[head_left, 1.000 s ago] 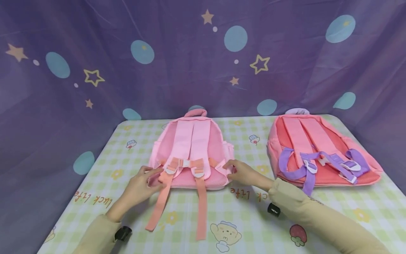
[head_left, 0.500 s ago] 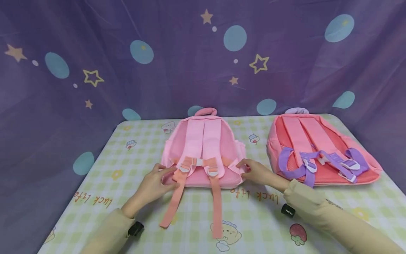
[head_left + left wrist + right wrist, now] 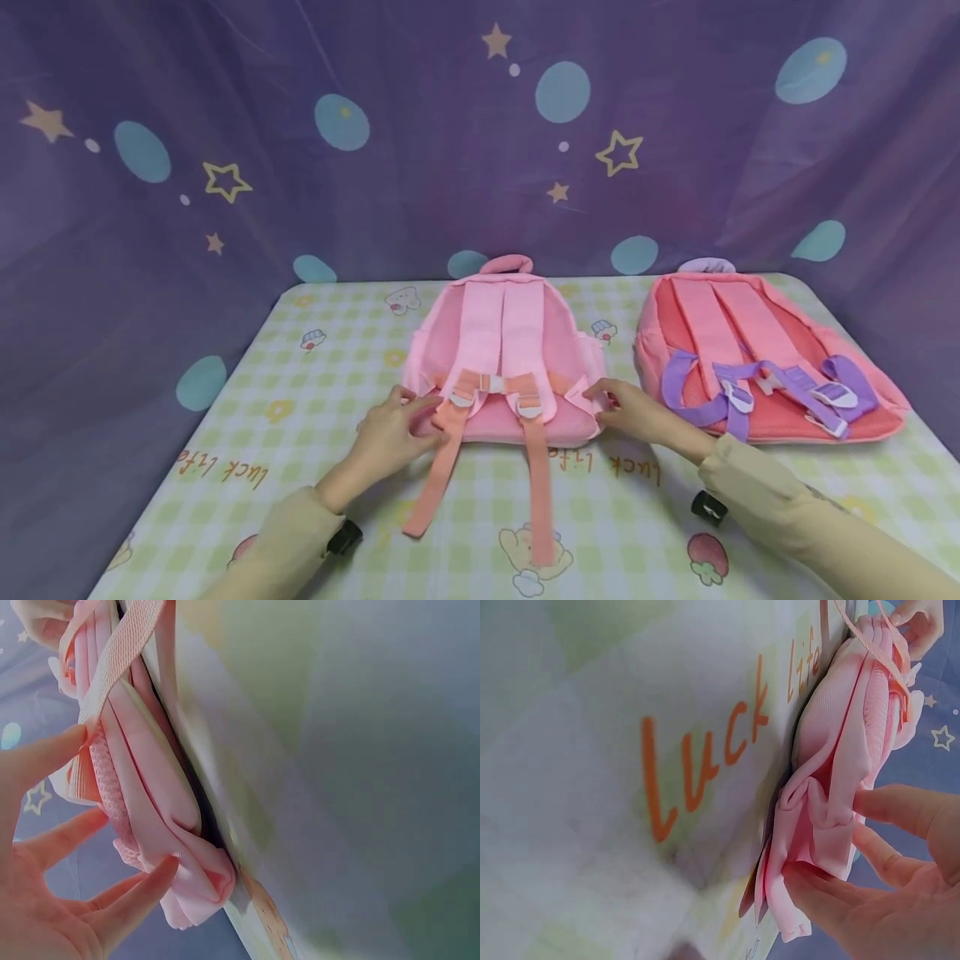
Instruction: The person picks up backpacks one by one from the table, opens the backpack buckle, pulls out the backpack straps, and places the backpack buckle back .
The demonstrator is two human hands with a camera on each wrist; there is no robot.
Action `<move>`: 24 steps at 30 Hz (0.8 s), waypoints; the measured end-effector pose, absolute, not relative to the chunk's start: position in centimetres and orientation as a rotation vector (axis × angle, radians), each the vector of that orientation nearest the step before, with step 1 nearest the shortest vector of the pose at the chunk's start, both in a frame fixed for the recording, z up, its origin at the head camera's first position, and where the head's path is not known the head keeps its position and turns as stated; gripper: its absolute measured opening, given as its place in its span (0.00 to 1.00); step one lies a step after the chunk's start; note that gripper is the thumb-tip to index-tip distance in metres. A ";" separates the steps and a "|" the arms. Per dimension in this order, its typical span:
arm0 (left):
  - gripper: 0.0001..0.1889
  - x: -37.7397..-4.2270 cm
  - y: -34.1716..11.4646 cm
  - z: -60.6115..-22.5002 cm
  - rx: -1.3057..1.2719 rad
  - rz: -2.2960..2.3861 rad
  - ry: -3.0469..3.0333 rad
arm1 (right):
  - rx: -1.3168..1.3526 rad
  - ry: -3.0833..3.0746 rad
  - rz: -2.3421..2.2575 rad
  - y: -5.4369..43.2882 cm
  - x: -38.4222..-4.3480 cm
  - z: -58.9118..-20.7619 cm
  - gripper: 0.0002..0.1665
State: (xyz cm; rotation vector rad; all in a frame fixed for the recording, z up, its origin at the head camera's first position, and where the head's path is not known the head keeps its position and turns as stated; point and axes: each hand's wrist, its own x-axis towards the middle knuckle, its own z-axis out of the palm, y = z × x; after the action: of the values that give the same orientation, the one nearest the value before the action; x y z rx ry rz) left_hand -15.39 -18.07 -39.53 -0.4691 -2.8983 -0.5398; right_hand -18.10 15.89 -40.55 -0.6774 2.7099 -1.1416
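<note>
A light pink backpack (image 3: 480, 317) lies mid-table with its shoulder-strap side up and its top handle at the far end. My left hand (image 3: 392, 440) grips its near left corner, with the thumb beside an orange strap (image 3: 120, 667) and the fingers spread along the side in the left wrist view. At the opposite corner, my right hand (image 3: 641, 414) holds the bag's side; its fingers touch the folded pink side fabric (image 3: 832, 817) in the right wrist view. Two orange strap tails hang toward me over the tablecloth. A white buckle (image 3: 495, 384) joins the short orange chest straps.
Right of the pink bag lies a coral backpack (image 3: 738, 333) with purple straps (image 3: 697, 412), also back side up. A green checked tablecloth (image 3: 337, 375) printed with figures covers the table. A purple curtain (image 3: 420, 200) with stars and dots stands behind.
Both hands have slid the pink backpack to the right over the tablecloth, nearer the coral one. Its strap tails trailed along. The coral backpack has stayed put.
</note>
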 end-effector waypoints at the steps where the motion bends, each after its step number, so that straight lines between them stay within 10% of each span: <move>1: 0.27 -15.3 -17.9 -39.6 -0.458 -0.530 -2.904 | -0.663 2.709 -1.143 16.0 -18.0 -40.6 0.16; 24: 0.17 -15.0 -16.0 -38.3 -0.534 -0.653 -2.764 | -0.610 2.849 -1.092 17.4 -16.9 -37.9 0.16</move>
State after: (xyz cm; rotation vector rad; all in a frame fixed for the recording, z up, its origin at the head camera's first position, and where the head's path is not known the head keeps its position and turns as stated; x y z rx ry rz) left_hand -15.03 -16.03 -38.32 -0.5335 -2.7637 -0.6533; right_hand -16.93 17.38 -37.94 -0.6101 2.8490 -1.0915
